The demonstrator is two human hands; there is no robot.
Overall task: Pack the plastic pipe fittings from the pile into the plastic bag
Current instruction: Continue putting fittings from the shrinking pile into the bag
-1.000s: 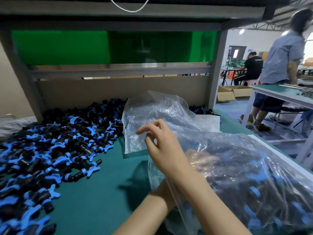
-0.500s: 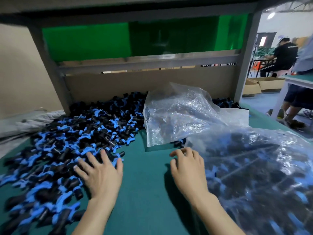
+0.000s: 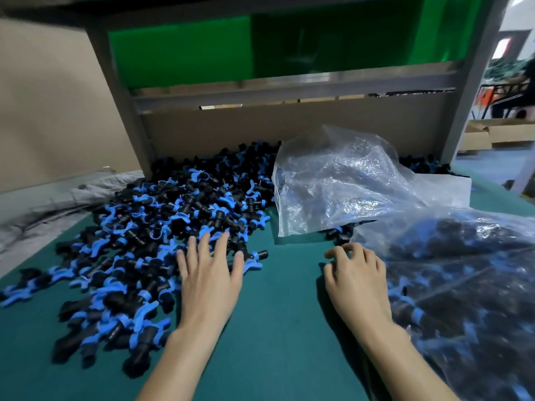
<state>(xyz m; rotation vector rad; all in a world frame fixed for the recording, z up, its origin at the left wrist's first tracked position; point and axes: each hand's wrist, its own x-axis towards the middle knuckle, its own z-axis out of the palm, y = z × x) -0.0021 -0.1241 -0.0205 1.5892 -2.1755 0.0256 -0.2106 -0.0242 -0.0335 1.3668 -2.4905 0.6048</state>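
A wide pile of black and blue plastic pipe fittings (image 3: 150, 227) covers the left of the green table (image 3: 278, 328). My left hand (image 3: 210, 273) lies flat with spread fingers on the pile's right edge. My right hand (image 3: 357, 274) rests palm down on the table, fingers slightly bent, its side against a clear plastic bag full of fittings (image 3: 460, 285) at the right. A second, mostly slack clear plastic bag (image 3: 335, 183) lies behind it.
A grey metal frame (image 3: 124, 105) with a cardboard back panel (image 3: 289, 125) and green sheet walls off the table's far side. Grey cloth (image 3: 43, 209) lies at the left edge. Cardboard boxes (image 3: 498, 134) and a seated person show far right.
My left hand left the filled bag and came down on the pile. My right hand dropped from the bag's top to the table. The view swung left and down.
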